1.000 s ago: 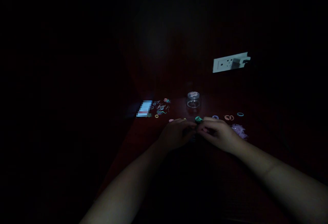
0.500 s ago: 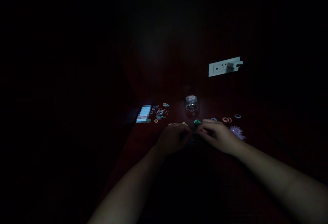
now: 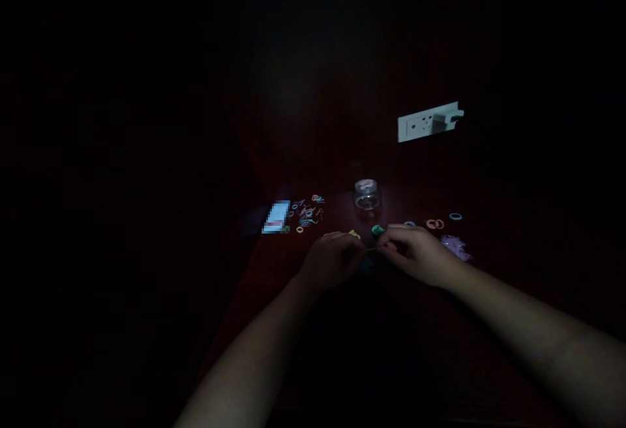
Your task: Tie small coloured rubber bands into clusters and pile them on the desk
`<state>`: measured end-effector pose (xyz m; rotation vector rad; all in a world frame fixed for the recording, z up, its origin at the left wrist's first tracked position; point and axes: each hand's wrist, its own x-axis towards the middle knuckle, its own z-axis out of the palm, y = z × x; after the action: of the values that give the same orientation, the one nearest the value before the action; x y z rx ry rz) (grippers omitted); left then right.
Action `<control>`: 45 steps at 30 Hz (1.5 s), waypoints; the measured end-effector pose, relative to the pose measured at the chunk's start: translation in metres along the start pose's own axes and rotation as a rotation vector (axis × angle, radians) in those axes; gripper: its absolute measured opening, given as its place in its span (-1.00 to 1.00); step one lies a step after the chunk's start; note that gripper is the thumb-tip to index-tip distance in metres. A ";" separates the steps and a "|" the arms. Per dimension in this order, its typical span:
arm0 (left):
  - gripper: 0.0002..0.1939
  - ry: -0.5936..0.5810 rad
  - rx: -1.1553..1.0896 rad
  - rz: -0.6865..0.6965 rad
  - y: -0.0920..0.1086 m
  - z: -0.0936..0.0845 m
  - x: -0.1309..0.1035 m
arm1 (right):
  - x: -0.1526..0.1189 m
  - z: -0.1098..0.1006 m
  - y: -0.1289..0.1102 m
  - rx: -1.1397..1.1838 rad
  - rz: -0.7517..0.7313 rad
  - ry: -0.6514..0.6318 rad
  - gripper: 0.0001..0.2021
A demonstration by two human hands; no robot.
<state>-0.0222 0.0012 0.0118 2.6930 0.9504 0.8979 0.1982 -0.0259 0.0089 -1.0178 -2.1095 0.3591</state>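
In dim light my left hand (image 3: 335, 259) and my right hand (image 3: 415, 255) face each other above the dark red table (image 3: 254, 284), fingertips pinched. A thin pale strand (image 3: 372, 249) stretches across the small gap between them, one end in each pinch; what it is cannot be made out. Just beyond my right fingertips lies a green band (image 3: 377, 230), and a yellow piece (image 3: 355, 234) sits behind my left fingers. A faint blue thing (image 3: 366, 266) shows below the gap.
A lidded clear jar (image 3: 366, 196) stands behind the hands. At left are a lit phone (image 3: 276, 216) and small coloured bands (image 3: 308, 213). Orange rings (image 3: 434, 224), a blue ring (image 3: 455, 216) and a purple pile (image 3: 454, 248) lie right. A socket (image 3: 428, 122) is on the wall.
The view has shifted slightly. Both hands keep their pinch on the strand, and a little more of it shows between the fingertips.
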 end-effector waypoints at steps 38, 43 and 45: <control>-0.88 0.216 -0.025 -0.447 -0.032 -0.029 -0.078 | -0.008 -0.008 0.013 0.015 0.061 0.028 -0.94; -0.90 0.177 -0.079 -0.461 -0.042 -0.026 -0.091 | -0.007 -0.012 0.007 -0.008 0.066 0.069 -0.90; -0.89 0.192 -0.089 -0.465 -0.041 -0.022 -0.087 | -0.007 -0.012 0.005 -0.003 0.074 0.086 -0.89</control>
<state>-0.1104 -0.0205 -0.0259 2.1938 1.4548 1.0674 0.2126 -0.0287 0.0114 -1.0962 -2.0004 0.3419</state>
